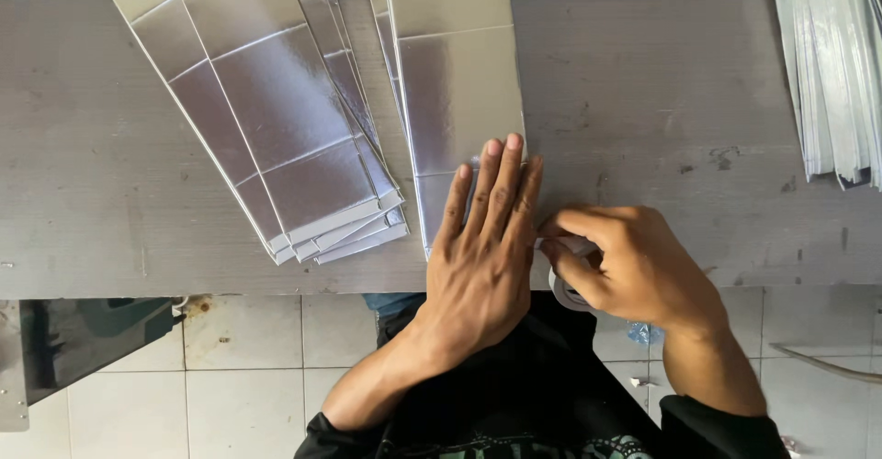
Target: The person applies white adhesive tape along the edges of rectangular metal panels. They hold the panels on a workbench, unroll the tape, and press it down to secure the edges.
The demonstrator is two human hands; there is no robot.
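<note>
Best done with the silver foil-faced sheet (450, 101) pinned dead flat near the front edge of the bench (661, 101), so that nothing creeps while the tape goes on. Left hand (482, 248) laid palm down, fingers straight and close together, pointing toward the far edge, fingertips over the sheet's right-hand margin and its near end; opened fully and gripping nothing, only pressing. Right hand (634, 261) just beside it, touching or almost touching at the thumb side, curled around a small roll of tape (565, 284) that hangs at the bench's front edge; thumb and forefinger pinched toward the sheet's near corner, seemingly on the free end of the tape, though too hidden to tell for sure. Worth keeping the pressing palm close to the pinch, drawing the tape taut and low, and smoothing outward from the corner, judging from how slippery such foil facing looks. Wrists low, both forearms coming up from below the front edge, left forearm angled in from the left, right wrist bent inward, dark sleeves pushed back. Elsewhere on the bench: a fanned stack of like silver sheets (285, 137) toward the far left, overhanging nothing, its near ends short of the front edge; another pile of pale sheets (831, 64) at the far right corner. Tiled floor (239, 376) below.
</note>
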